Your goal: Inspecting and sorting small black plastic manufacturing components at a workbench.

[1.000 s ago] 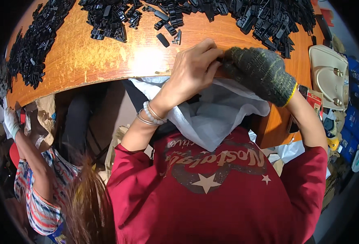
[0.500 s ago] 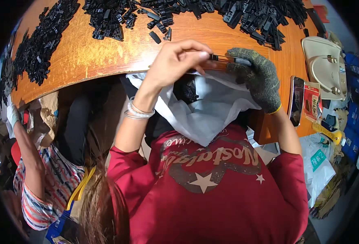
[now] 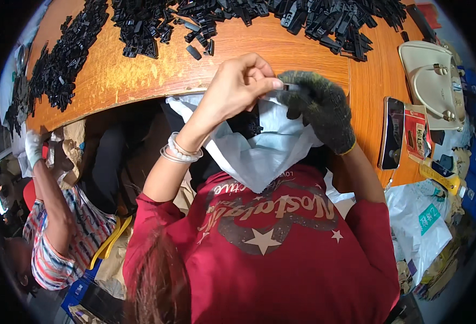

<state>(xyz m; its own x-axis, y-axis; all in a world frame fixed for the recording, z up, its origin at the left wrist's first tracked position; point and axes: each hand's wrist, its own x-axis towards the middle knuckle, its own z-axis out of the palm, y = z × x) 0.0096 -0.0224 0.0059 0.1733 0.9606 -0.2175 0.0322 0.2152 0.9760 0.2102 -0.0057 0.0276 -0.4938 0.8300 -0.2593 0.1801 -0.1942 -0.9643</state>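
My bare left hand (image 3: 243, 86), with bracelets at the wrist, pinches thumb and fingers together at the near edge of the table. A grey knit glove covers my right hand (image 3: 324, 110), whose fingers are curled close beside it. Between the two sits a small black plastic part (image 3: 290, 86), gripped from both sides; most of it is hidden by the fingers. Right below, an open white bag (image 3: 265, 164) lies across my lap, with dark pieces (image 3: 249, 127) inside it.
Heaps of black plastic parts (image 3: 68, 62) cover the wooden table's (image 3: 141, 81) far side. To the right lie a phone (image 3: 393, 132), a red packet (image 3: 417, 132), a cream handbag (image 3: 432, 81) and a yellow bottle (image 3: 443, 178). A co-worker's gloved hand (image 3: 33, 147) is at left.
My hands have come closer together, the gloved one moving left toward the bare one. The part that showed stretched between them is now mostly covered by fingers.
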